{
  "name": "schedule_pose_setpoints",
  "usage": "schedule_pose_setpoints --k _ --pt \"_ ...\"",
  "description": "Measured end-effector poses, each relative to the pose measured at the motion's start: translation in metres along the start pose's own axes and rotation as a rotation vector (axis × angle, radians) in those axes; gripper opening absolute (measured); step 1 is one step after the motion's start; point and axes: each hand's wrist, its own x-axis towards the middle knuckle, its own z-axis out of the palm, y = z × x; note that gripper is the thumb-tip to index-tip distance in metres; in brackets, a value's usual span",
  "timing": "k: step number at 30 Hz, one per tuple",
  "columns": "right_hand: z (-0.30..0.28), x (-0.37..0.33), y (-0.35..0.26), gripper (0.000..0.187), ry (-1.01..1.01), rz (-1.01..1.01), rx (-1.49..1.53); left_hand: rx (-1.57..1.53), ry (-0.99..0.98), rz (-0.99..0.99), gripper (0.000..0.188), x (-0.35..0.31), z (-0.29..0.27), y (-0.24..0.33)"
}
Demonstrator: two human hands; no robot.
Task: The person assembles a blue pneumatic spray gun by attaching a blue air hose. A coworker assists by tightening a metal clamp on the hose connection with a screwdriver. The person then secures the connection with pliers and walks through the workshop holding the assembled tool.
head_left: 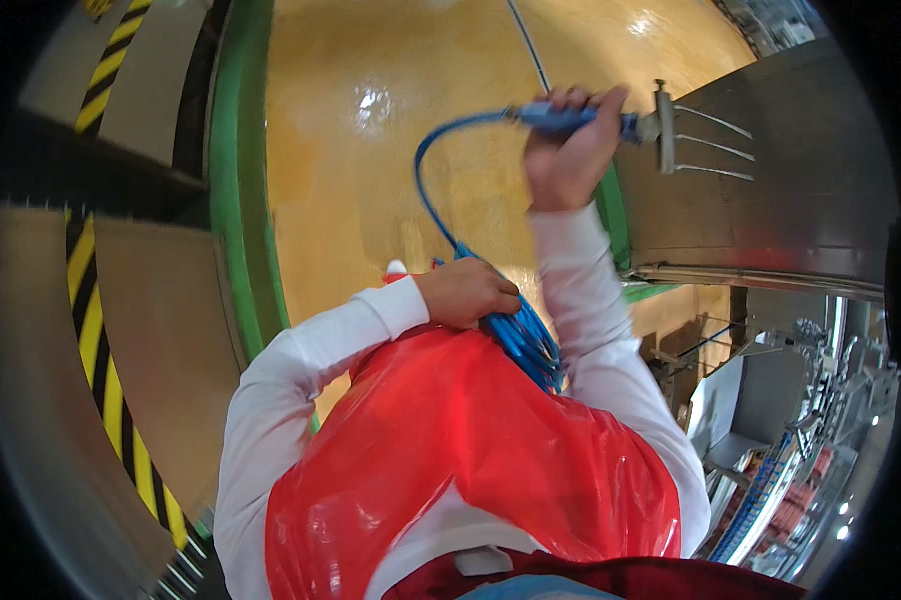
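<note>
My right hand (573, 160) is raised and wrapped round the blue handle of a spray gun (629, 126). A metal crossbar (666, 130) tips the gun on the right, and three thin pale streaks run from it; whether they are water jets or prongs I cannot tell. From the handle's rear end a blue hose (421, 165) curves left and down to a coil of the same blue hose (524, 345). My left hand (469, 292) is closed on that coil at its upper end, in front of my red apron (461, 420).
Ahead lies a shiny yellow floor (371, 110), bordered left by a green kerb (239, 150). Yellow-black striping (111, 390) marks the left wall. A large steel panel (771, 190) stands at the right, beside the gun. Conveyor machinery (771, 500) fills the lower right.
</note>
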Motion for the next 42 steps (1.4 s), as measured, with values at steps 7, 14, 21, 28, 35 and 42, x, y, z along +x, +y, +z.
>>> schedule_pose_setpoints --k 7,14,21,28,35,42 --pt "-0.073 0.341 0.029 0.052 0.482 -0.044 -0.011 0.485 0.425 0.127 0.019 -0.034 -0.246 -0.151" --pt "-0.148 0.557 0.171 0.055 0.562 0.183 0.244 0.648 1.270 -0.210 0.017 -0.118 -0.440 -0.346" --pt "-0.035 0.710 0.369 0.032 0.273 0.338 0.257 0.379 1.691 -0.690 0.016 -0.205 -0.541 -0.475" --pt "0.051 0.898 0.542 0.024 0.250 0.072 -0.279 0.447 1.837 -0.921 0.019 -0.172 -0.630 -0.658" --pt "0.132 1.068 0.652 0.035 0.428 -0.025 -0.563 0.651 1.931 -0.685 0.018 -0.198 -0.848 -0.858" --pt "0.163 1.223 0.774 0.029 0.436 0.083 -0.406 0.322 1.723 -0.124 0.041 -0.115 -1.087 -1.031"
